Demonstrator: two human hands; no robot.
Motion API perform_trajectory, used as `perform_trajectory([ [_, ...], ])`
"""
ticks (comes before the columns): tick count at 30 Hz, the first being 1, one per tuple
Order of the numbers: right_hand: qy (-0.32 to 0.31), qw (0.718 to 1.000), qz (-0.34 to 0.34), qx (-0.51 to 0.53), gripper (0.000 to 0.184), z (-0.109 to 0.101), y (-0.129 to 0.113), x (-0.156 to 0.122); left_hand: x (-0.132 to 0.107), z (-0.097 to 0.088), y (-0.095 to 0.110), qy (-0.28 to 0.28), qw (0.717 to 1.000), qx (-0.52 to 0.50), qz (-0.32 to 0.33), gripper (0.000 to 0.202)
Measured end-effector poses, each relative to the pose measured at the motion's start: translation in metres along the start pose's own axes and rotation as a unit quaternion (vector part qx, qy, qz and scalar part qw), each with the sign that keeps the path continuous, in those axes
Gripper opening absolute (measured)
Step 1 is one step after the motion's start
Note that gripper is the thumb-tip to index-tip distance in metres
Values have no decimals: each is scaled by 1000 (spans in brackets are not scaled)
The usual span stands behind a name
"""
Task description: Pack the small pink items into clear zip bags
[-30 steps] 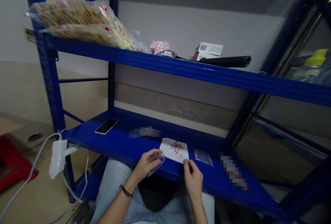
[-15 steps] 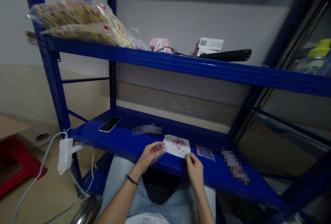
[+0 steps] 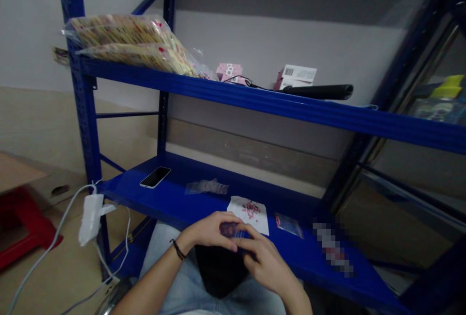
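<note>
My left hand (image 3: 207, 231) and my right hand (image 3: 264, 259) meet at the front edge of the lower blue shelf (image 3: 171, 198). Both pinch a small clear plastic bag (image 3: 230, 230) between their fingertips. Just behind them a white sheet of paper (image 3: 251, 215) lies on the shelf with a heap of tiny pink pieces (image 3: 250, 206) on it. A black band circles my left wrist.
On the lower shelf lie a phone (image 3: 156, 177), a crumpled clear bag (image 3: 206, 187) and a small bag with a red strip (image 3: 289, 223). The upper shelf (image 3: 255, 101) holds stacked packets, small boxes and a black bar. A white charger (image 3: 90, 212) hangs at the left.
My right hand left the paper's edge and came across to my left hand. Both now hold the clear bag, which only the left hand held before. The view shifted slightly.
</note>
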State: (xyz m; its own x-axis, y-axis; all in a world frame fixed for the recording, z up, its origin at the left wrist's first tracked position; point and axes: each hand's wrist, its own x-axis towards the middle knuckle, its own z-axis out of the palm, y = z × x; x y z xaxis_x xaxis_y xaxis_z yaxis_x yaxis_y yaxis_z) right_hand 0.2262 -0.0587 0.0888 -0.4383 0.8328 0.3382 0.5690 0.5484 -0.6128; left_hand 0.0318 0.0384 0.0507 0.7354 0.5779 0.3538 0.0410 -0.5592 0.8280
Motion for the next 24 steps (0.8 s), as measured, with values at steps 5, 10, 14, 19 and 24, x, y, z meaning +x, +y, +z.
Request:
perform_trajectory([
  [5,107,986,51,113,33,16,28,-6,-7,-7,3,-4,999,45,-9,50],
  [10,383,815,187,393,30,49,75,0,3,-8,24,18,982,185,27,51],
  [14,322,723,208,575,28,72,87,9,32,11,45,-50,916,385,104,30],
  [19,386,588,202,681,9,81,89,16,54,31,50,-120,842,503,154,8],
  [24,405,481,213,748,15,89,94,18,42,14,37,-81,905,393,143,30],
])
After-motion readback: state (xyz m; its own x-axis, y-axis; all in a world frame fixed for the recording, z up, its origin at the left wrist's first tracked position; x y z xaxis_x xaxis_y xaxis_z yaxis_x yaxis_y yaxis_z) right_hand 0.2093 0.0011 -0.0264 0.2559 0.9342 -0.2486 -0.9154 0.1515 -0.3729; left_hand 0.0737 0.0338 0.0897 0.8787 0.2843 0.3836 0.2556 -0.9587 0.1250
